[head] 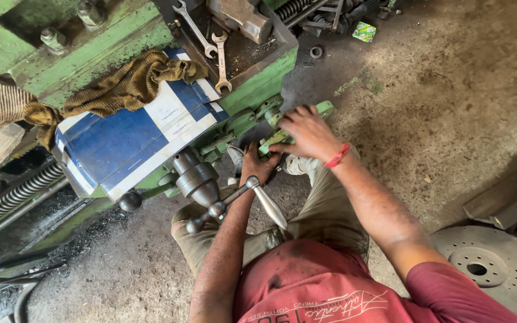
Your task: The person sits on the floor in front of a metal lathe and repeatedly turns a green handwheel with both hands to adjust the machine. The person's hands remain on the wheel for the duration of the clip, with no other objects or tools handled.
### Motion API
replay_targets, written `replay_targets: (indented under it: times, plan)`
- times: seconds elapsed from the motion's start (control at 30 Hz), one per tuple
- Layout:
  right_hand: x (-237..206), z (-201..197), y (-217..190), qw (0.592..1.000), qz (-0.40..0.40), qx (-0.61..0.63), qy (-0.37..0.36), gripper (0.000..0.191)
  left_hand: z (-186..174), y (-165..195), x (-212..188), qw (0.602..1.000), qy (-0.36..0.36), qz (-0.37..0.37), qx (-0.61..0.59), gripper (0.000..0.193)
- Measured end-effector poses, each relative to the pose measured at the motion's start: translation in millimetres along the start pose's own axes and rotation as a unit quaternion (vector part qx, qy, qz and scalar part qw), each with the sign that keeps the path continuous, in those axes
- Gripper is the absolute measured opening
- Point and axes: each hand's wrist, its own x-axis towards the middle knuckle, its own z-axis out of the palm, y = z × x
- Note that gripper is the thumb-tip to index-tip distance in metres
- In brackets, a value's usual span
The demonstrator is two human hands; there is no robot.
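A brown rag (128,85) is draped over the lathe's blue-and-white cover (121,143). Further right, the green lever (273,143) on the machine's front is pinched underneath by the left hand (257,167) and clamped from above by the right hand (307,133); it is judged rigid, heavy, probably oily, best gripped along its bar

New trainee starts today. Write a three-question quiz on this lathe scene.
1. True or false: both hands are at the green lever.
2. What lies on the blue and white box? A) spanners B) brown cloth C) metal disc
3. How many spanners lie in the tray?

Key:
1. True. The right hand rests on top of it, the left hand is under it.
2. B, the cloth.
3. Two.
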Motion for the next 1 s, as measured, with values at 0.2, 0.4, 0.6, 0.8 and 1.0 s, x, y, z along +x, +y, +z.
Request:
replay_targets:
  times: [0.2,0.4,0.6,0.8,1.0]
  plan:
    - [-4.9,-15.4,16.0,0.998,0.038,0.033,0.038,0.088,1.7,-2.7,-1.1,0.995,0.060,0.081,-0.011,0.074]
    - [-2.1,-13.8,15.4,0.998,0.063,0.014,-0.022,0.087,3.4,-7.5,-0.5,0.997,0.050,0.062,-0.017,0.073]
    - [-0.7,-9.1,14.8,0.999,0.048,0.017,0.006,0.087,1.8,-7.5,-1.4,0.995,0.057,0.076,-0.025,0.069]
    - [-1.4,-7.3,13.8,0.999,0.047,0.014,0.010,0.087,0.1,-3.0,-3.7,0.995,0.059,0.072,-0.033,0.064]
    - [-0.1,-6.4,12.6,0.999,0.040,0.013,0.015,0.091,-7.7,4.5,-6.9,0.998,0.030,0.036,-0.048,0.068]
